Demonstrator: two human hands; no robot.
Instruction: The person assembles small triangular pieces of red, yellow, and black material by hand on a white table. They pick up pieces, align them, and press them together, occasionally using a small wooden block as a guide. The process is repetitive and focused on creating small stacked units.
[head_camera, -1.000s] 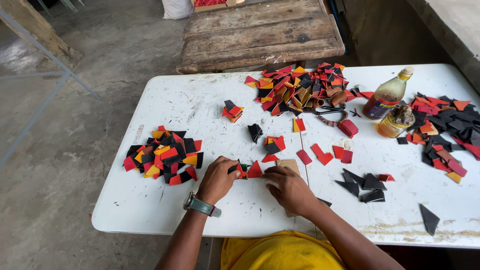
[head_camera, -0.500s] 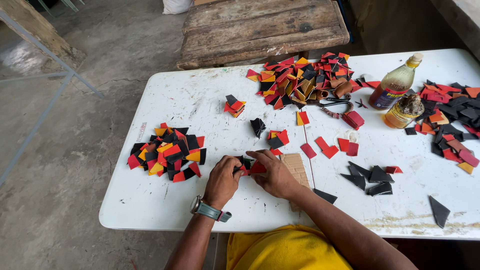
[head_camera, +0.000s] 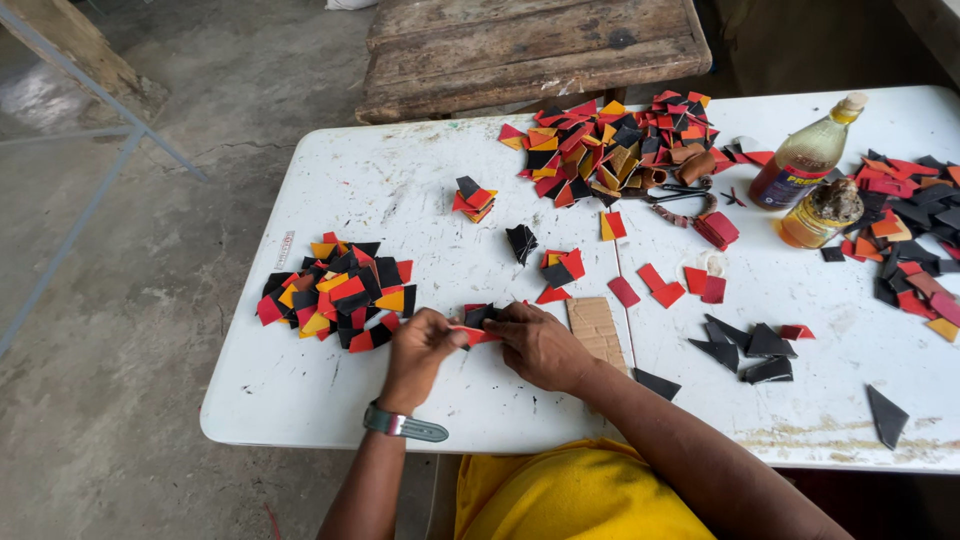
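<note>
**Two hands close on red and black cut pieces at a white table**

A person in a yellow shirt works at a white table (head_camera: 330, 400), both hands meeting near its front edge. The left hand (head_camera: 420, 350), a watch (head_camera: 400, 424) on its wrist, is curled with fingertips pinched on a red piece (head_camera: 472, 335). The right hand (head_camera: 540, 345) is curled too, its fingers pressed on a small cluster of red and black pieces (head_camera: 480, 314) that touches the red piece; how firmly it grips cannot be told. The red piece lies between the two hands, just above the tabletop.

Just right of the hands on the table lies a cardboard strip (head_camera: 596, 328). To the left of the hands sits a heap of red, orange and black pieces (head_camera: 335, 292). Behind the hands are a small stack (head_camera: 474, 199), a lone black piece (head_camera: 521, 243) and a few red ones (head_camera: 562, 266). The far side of the table holds a large pile (head_camera: 610, 145), with scissors (head_camera: 680, 197) beside it. Further right stand a bottle (head_camera: 805, 160) of amber liquid and a jar (head_camera: 818, 213), touching or nearly so. Black triangles (head_camera: 750, 350) lie to the right of the cardboard strip. Beyond the table stands a worn wooden bench (head_camera: 530, 45).
</note>
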